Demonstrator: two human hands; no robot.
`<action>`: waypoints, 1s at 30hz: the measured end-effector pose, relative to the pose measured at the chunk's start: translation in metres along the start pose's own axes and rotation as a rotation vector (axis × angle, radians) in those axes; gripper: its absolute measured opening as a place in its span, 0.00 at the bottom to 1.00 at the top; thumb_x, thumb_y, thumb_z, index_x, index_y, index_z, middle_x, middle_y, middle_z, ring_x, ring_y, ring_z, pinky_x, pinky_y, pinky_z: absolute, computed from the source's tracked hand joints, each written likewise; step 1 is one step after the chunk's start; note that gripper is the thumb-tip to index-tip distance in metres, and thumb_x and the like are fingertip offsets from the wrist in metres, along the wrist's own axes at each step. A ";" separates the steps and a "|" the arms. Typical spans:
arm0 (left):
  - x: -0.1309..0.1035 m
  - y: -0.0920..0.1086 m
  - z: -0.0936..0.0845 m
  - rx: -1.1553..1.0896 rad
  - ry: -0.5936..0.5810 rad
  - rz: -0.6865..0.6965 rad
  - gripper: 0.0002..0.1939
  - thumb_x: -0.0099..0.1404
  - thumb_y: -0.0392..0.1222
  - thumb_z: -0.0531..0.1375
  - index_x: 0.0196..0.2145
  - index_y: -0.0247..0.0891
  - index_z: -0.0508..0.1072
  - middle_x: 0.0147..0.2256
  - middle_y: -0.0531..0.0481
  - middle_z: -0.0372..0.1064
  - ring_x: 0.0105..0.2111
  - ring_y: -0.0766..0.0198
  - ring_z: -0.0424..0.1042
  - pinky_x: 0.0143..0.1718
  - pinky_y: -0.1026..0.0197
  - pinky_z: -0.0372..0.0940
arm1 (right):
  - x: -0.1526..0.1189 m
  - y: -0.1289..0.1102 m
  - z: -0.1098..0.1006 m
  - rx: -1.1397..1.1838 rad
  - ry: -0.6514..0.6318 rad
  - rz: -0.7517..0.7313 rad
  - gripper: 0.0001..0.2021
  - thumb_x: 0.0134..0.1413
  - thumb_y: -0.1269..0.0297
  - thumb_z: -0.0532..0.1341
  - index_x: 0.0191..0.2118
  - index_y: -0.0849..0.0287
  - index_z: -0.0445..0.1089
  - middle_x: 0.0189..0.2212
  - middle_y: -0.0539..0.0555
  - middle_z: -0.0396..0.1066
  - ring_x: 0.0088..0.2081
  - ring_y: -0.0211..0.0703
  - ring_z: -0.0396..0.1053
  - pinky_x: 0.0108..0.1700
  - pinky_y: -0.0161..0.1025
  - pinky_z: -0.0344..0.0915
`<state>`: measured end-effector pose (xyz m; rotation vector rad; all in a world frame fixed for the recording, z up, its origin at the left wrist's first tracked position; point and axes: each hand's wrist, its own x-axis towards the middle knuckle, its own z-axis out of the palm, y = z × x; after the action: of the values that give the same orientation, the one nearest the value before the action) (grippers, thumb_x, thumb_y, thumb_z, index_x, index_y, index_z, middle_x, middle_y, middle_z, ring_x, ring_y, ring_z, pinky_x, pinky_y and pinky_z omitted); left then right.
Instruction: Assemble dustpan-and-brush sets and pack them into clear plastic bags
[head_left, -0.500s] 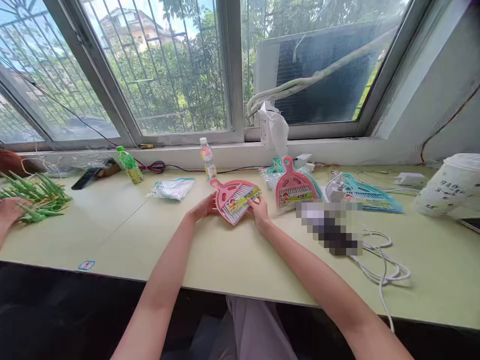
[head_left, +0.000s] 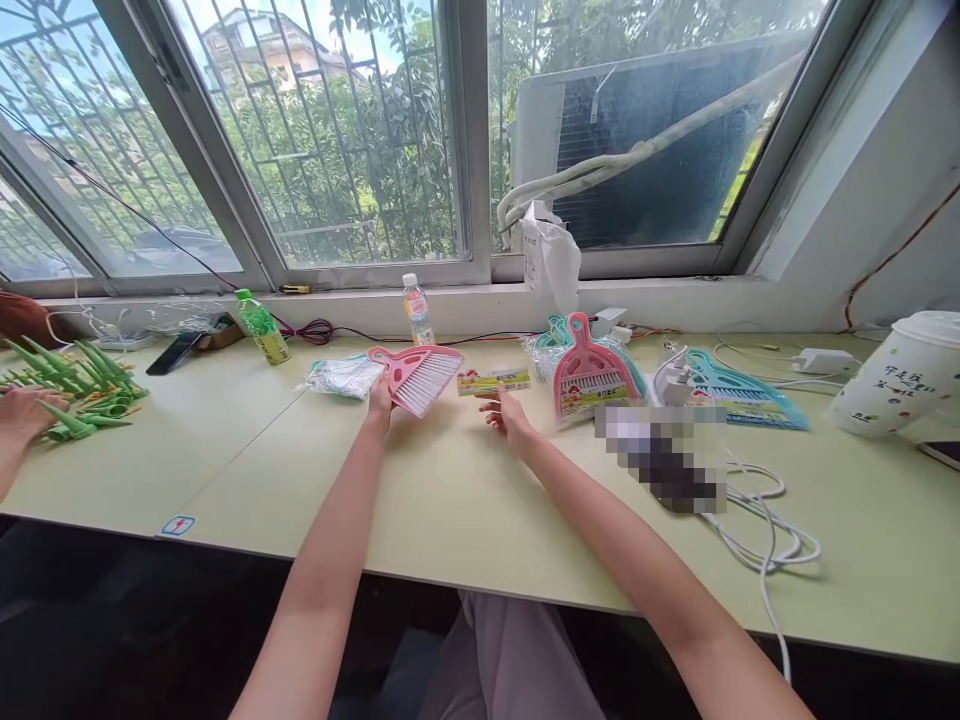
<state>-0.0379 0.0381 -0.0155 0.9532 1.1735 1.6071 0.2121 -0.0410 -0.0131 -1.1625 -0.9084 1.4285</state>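
Observation:
My left hand [head_left: 381,396] is closed on the side of a small pink dustpan and brush set [head_left: 427,378], tilted with its white bristles toward the right. A printed cardboard label [head_left: 491,382], yellow-green with a red figure, is at the fingertips of my right hand [head_left: 510,418]; thumb and index pinch its lower edge while the other fingers curl loosely below. To the right stands a second pink dustpan and brush set [head_left: 585,365], its label still around the bristles. Behind my left hand lies a clear plastic packet [head_left: 341,377] with teal edging.
Blue dustpan sets [head_left: 739,390], a white plug and coiled cable [head_left: 780,540], and a large white cup [head_left: 892,375] occupy the right. Two bottles, a green one [head_left: 262,328] and a clear one [head_left: 417,310], stand at the back. Another person's hand [head_left: 30,415] touches green folded pieces [head_left: 90,390] at far left.
The label has come off the dustpan set and moved right with my right hand. My left hand has carried the set to the left, its bristles now uncovered.

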 end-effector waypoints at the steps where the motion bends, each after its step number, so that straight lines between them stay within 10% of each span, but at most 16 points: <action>1: 0.000 -0.001 -0.001 0.021 0.024 0.001 0.16 0.68 0.45 0.52 0.48 0.36 0.70 0.40 0.45 0.72 0.32 0.65 0.71 0.31 0.63 0.67 | 0.003 -0.004 -0.001 0.023 0.016 0.042 0.31 0.64 0.43 0.42 0.36 0.61 0.74 0.23 0.52 0.70 0.15 0.28 0.59 0.16 0.28 0.51; 7: -0.002 -0.003 0.003 0.146 0.017 0.000 0.18 0.66 0.50 0.53 0.46 0.35 0.70 0.35 0.46 0.71 0.26 0.66 0.69 0.27 0.63 0.65 | 0.011 -0.004 -0.005 -0.188 -0.093 0.091 0.40 0.62 0.40 0.35 0.29 0.64 0.76 0.20 0.55 0.68 0.15 0.31 0.56 0.18 0.32 0.52; 12: -0.014 -0.001 0.016 0.320 -0.168 0.053 0.19 0.63 0.52 0.54 0.42 0.34 0.72 0.31 0.47 0.71 0.27 0.63 0.69 0.28 0.62 0.64 | -0.011 0.016 0.007 -0.511 0.072 -0.305 0.33 0.64 0.45 0.38 0.33 0.60 0.75 0.23 0.52 0.70 0.19 0.35 0.63 0.27 0.34 0.60; 18: -0.053 0.024 0.051 0.583 -0.531 0.236 0.21 0.65 0.51 0.52 0.47 0.34 0.73 0.43 0.44 0.75 0.41 0.55 0.73 0.42 0.58 0.65 | -0.028 0.020 0.019 -0.939 0.310 -0.766 0.19 0.66 0.55 0.47 0.52 0.56 0.68 0.48 0.57 0.70 0.50 0.46 0.67 0.47 0.39 0.62; 30: -0.110 0.038 0.081 1.264 -0.523 0.772 0.24 0.73 0.48 0.42 0.62 0.40 0.58 0.38 0.42 0.75 0.37 0.53 0.75 0.34 0.61 0.59 | -0.031 -0.012 0.016 -0.885 0.529 -0.649 0.18 0.61 0.49 0.52 0.46 0.57 0.67 0.46 0.57 0.65 0.38 0.44 0.67 0.32 0.36 0.59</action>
<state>0.0614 -0.0507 0.0335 2.6869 1.4772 0.8105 0.1996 -0.0691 0.0077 -1.5608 -1.3962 0.1276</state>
